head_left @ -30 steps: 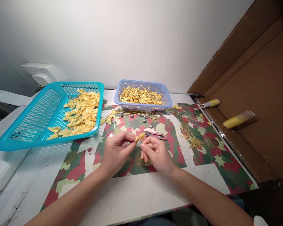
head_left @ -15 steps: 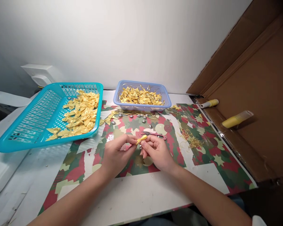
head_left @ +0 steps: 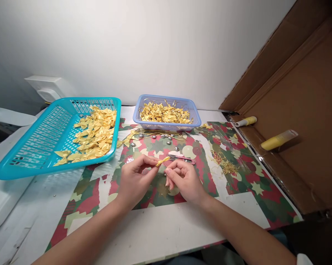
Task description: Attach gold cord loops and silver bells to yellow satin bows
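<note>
My left hand [head_left: 138, 180] pinches a small yellow ribbon bow [head_left: 163, 161] between thumb and forefinger, above the middle of the table. Close by on the right, my right hand [head_left: 185, 180] is closed, thumb against forefinger, on a thin strand that seems to run up to the bow. A small silver bell [head_left: 165, 173] shows at those right fingertips; whether it hangs from the strand I cannot tell. Just beyond the right hand lies a pair of thread snips [head_left: 184, 159]. Several loose silver bells [head_left: 168, 142] are scattered farther back, near long gold ties [head_left: 157, 132].
At the left stands a turquoise basket [head_left: 30, 147] of yellow bows. A blue-purple basket [head_left: 166, 127] by the wall holds bows with gold ties. Gold clippings [head_left: 226, 163] lie on the right of the patterned sheet. Cardboard [head_left: 293, 92] walls the right side, with yellow tubes [head_left: 279, 140] sticking out.
The right fingers have come off the bow and drawn slightly down, with a thin strand now showing between them and the bow. The left hand still holds the bow, shifted slightly left.
</note>
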Motion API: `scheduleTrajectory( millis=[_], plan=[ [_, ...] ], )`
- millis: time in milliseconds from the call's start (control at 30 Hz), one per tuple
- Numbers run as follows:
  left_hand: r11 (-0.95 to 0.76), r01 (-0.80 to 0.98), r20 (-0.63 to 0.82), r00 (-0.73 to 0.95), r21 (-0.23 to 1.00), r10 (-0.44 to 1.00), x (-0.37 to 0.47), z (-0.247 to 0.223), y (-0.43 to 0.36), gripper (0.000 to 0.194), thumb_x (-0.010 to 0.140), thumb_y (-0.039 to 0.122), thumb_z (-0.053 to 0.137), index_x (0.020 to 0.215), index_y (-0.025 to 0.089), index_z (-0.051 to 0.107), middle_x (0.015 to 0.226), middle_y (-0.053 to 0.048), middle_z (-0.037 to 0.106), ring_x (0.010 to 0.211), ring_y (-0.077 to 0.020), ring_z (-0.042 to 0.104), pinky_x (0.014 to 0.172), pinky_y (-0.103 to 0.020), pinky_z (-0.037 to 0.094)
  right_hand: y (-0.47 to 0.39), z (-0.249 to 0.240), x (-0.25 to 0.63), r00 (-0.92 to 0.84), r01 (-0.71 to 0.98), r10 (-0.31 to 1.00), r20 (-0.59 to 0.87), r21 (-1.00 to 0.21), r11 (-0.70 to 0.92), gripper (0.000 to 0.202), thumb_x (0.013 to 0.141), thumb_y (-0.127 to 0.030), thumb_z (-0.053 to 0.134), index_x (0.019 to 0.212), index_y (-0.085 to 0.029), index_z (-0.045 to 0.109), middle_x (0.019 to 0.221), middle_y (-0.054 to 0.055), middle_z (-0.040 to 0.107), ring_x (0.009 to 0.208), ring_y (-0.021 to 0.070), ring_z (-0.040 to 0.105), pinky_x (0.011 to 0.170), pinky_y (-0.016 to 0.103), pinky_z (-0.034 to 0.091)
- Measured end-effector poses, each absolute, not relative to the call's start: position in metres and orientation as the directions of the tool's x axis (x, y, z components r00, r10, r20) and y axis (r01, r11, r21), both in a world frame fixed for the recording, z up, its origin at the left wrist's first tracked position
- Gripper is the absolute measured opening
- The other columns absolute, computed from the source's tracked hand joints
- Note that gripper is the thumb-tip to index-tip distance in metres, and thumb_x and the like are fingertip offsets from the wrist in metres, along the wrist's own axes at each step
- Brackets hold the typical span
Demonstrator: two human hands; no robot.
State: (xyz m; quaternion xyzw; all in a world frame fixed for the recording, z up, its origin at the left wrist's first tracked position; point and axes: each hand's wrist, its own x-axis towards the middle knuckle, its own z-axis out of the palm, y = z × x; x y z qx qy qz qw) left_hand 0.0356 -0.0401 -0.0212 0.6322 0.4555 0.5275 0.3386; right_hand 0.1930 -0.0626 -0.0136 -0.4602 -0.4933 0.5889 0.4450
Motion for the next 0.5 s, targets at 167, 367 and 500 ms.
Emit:
scheduleTrajectory(
  millis=[167,367,500],
  plan=[
    [-0.332,0.221,0.342,-0.007,0.917,0.94,0.0355,-0.021,-0.0391,0.006,0.075,0.017,0.067,0.071,0.019,0.063,0.073,0.0,0.07,0.07,-0.0128,0.068,0.065,-0.02,0.057,-0.0633,-0.014,0.1931,-0.182,-0.058,0.977,-0.114,-0.99,-0.126,0.022,0.085,-0.036,0.059,0.073,-0.018,0.054,0.046,-0.006,0.053,0.047,0.0092,0.053,0.053,0.023,0.046],
    [-0.349,0.228,0.356,0.008,0.909,0.934,0.0358,-0.0223,-0.0387,0.007,0.075,0.017,0.068,0.071,0.019,0.063,0.073,-0.001,0.07,0.071,-0.0139,0.068,0.065,-0.022,0.057,-0.0636,-0.0127,0.1932,-0.18,-0.06,0.977,-0.112,-0.99,-0.125,0.02,0.085,-0.033,0.058,0.073,-0.018,0.054,0.046,-0.007,0.053,0.046,0.0086,0.052,0.052,0.022,0.045],
    [-0.366,0.247,0.373,0.016,0.897,0.927,0.0352,-0.0236,-0.039,0.008,0.075,0.017,0.068,0.07,0.019,0.063,0.072,-0.001,0.069,0.07,-0.0139,0.066,0.065,-0.024,0.057,-0.0643,-0.0119,0.1932,-0.174,-0.054,0.978,-0.115,-0.991,-0.126,0.019,0.086,-0.03,0.057,0.072,-0.018,0.053,0.044,-0.007,0.051,0.045,0.008,0.051,0.051,0.021,0.044]
  ],
)
